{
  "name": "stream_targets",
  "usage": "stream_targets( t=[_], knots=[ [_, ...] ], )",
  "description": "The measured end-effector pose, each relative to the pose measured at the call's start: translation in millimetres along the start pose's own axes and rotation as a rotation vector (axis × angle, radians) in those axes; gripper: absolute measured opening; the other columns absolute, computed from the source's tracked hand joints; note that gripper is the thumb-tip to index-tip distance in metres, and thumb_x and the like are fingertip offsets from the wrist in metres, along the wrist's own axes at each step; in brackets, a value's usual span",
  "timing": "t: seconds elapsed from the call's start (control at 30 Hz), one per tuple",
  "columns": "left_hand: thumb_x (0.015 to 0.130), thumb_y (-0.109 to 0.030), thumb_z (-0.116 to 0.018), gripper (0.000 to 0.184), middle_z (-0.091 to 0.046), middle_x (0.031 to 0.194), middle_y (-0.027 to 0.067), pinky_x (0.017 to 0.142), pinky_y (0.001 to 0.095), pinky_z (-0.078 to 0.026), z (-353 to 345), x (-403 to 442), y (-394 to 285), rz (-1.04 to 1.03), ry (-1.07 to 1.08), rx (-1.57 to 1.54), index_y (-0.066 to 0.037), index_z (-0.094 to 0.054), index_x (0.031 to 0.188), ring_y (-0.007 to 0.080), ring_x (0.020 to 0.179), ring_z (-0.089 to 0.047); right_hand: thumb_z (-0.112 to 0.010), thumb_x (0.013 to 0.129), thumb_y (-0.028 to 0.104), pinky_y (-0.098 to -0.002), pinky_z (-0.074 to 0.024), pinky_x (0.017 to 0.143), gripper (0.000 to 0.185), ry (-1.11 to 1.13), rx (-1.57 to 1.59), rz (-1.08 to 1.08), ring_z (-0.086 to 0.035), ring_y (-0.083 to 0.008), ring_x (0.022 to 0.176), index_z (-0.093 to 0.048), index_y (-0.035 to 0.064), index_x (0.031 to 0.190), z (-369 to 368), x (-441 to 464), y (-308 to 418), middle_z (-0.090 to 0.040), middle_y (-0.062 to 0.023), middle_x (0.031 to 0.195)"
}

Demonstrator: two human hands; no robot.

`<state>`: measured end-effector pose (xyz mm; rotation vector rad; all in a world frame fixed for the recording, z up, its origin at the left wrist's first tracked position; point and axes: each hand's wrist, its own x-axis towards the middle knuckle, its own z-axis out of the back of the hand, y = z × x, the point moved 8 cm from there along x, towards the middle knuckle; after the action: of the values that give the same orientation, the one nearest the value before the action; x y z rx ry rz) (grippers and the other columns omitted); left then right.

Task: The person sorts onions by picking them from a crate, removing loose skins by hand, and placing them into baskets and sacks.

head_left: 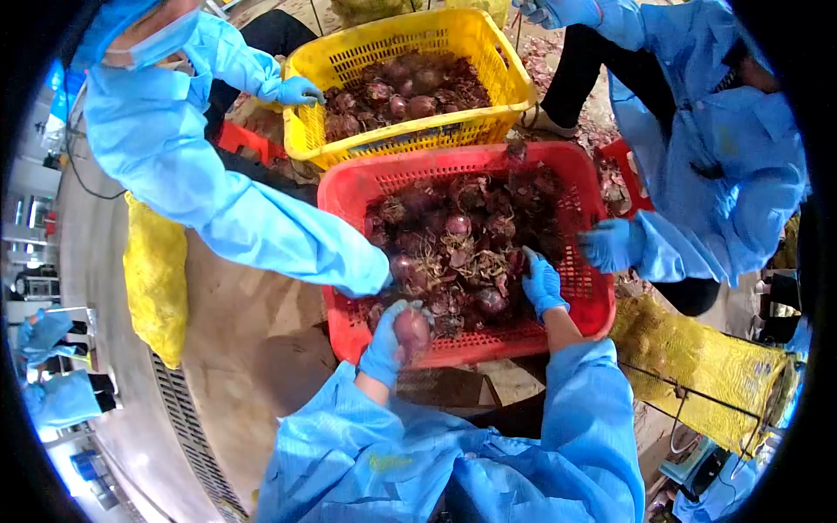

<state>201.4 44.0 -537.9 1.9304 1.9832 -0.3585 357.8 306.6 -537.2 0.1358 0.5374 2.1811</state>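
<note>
My left hand [384, 344], in a blue glove, grips a red onion [411, 333] over the near edge of the red crate [471, 350]. That crate holds many red onions [458, 225] with dry roots and loose skins. Inside its right side is my right hand [544, 286], also gloved in blue, just above the onions. Its fingers look curled, with one reaching forward; what lies in them, if anything, is hidden. From the left, a co-worker's sleeve [296, 240] reaches into the crate, that hand out of sight. Another co-worker's gloved hand [609, 245] is at the right rim.
Behind the red crate stands a yellow crate [397, 30] of onions, with a co-worker's hand [301, 91] at its left rim. A full yellow mesh sack [155, 279] is at the left, another mesh sack [697, 357] at the right. A floor drain grate [187, 427] runs at the left.
</note>
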Motion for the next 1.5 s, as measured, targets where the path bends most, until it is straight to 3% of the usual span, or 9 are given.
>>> stream_targets(
  t=[0.1,0.27,0.37,0.4,0.57,0.97,1.07,1.37,1.5],
  knots=[
    [0.093,-0.034,-0.039,0.034,-0.061,0.101,0.0109,0.087,0.0409,-0.045,1,-8,-3,0.007,-0.109,0.102,-0.008,-0.058,0.103,0.0258,0.096,-0.056,-0.061,0.069,0.014,-0.0407,-0.0464,0.083,0.066,0.053,-0.334,0.028,-0.057,-0.0313,0.098,-0.039,0.02,0.13,-20,17,15,-0.055,-0.0155,0.114],
    [0.092,-0.036,-0.042,0.033,-0.061,0.099,0.0111,0.084,0.0407,-0.046,0,-7,-7,-0.016,-0.107,0.149,-0.008,-0.058,0.1,0.026,0.093,-0.057,-0.067,0.065,0.025,-0.0415,-0.0419,0.087,0.071,0.437,0.041,-0.326,-0.054,-0.0344,0.102,-0.037,0.0212,0.129,-44,20,-7,-0.06,-0.0159,0.104],
    [0.091,-0.037,-0.043,0.033,-0.06,0.1,0.0114,0.083,0.0414,-0.046,-9,5,-7,-0.056,-0.104,0.038,-0.009,-0.057,0.101,0.0268,0.092,-0.057,-0.058,0.075,0.033,-0.0421,-0.0478,0.076,0.047,0.374,1.385,-0.266,-0.058,-0.0271,0.096,-0.05,0.0087,0.114,-55,3,4,-0.061,-0.011,0.102],
    [0.091,-0.037,-0.043,0.032,-0.06,0.101,0.0116,0.083,0.0419,-0.046,-23,7,-8,-0.091,-0.043,-0.011,-0.009,-0.056,0.101,0.0276,0.092,-0.057,-0.05,0.08,0.037,-0.0412,-0.0489,0.077,0.042,0.317,1.695,-0.701,-0.058,-0.0252,0.095,-0.053,0.0063,0.109,-45,-26,24,-0.059,-0.0095,0.105],
    [0.089,-0.035,-0.048,0.035,-0.062,0.091,0.0124,0.08,0.0461,-0.048,-53,6,-13,-0.29,-0.146,0.032,-0.006,-0.053,0.106,0.027,0.087,-0.059,-0.047,0.077,0.056,-0.0473,-0.0492,0.078,0.062,0.395,2.289,-0.59,-0.058,-0.0304,0.093,-0.05,0.0079,0.116,-25,-55,114,-0.057,-0.0143,0.108],
    [0.088,-0.012,-0.049,0.033,-0.053,0.112,0.0069,0.094,0.0365,-0.041,-141,-43,-11,-0.593,0.056,0.64,-0.004,-0.048,0.12,0.0209,0.105,-0.051,-0.038,0.065,0.082,-0.0602,-0.0252,0.1,0.1,0.492,2.458,-0.437,-0.027,-0.038,0.128,-0.023,0.0166,0.14,6,-108,216,-0.023,-0.0148,0.143],
    [0.088,-0.005,-0.048,0.036,-0.051,0.124,0.0069,0.1,0.0291,-0.033,-162,-54,-10,-0.639,-0.024,1.27,-0.002,-0.047,0.124,0.0155,0.115,-0.045,-0.037,0.065,0.082,-0.0618,-0.0253,0.099,0.099,0.468,2.633,-0.69,-0.027,-0.0378,0.128,-0.023,0.0175,0.139,24,-122,220,-0.023,-0.0138,0.143],
    [0.089,-0.01,-0.045,0.05,-0.04,0.134,0.0125,0.104,0.031,-0.029,-209,-55,23,-0.712,0.175,1.152,0.0,-0.029,0.136,0.0201,0.125,-0.038,-0.045,0.066,0.077,-0.0678,-0.0238,0.097,0.095,0.025,2.661,-0.251,-0.026,-0.0389,0.129,-0.022,0.0213,0.139,104,-127,174,-0.022,-0.0125,0.144],
    [0.086,-0.011,-0.049,0.05,-0.043,0.131,0.0127,0.102,0.035,-0.032,-182,-49,10,-0.642,-0.008,1.138,-0.002,-0.037,0.133,0.0226,0.119,-0.043,-0.047,0.065,0.077,-0.0651,-0.0259,0.097,0.092,-0.079,3.002,0.475,-0.024,-0.0325,0.131,-0.026,0.0217,0.136,211,-149,127,-0.026,-0.0091,0.141]
  ],
)
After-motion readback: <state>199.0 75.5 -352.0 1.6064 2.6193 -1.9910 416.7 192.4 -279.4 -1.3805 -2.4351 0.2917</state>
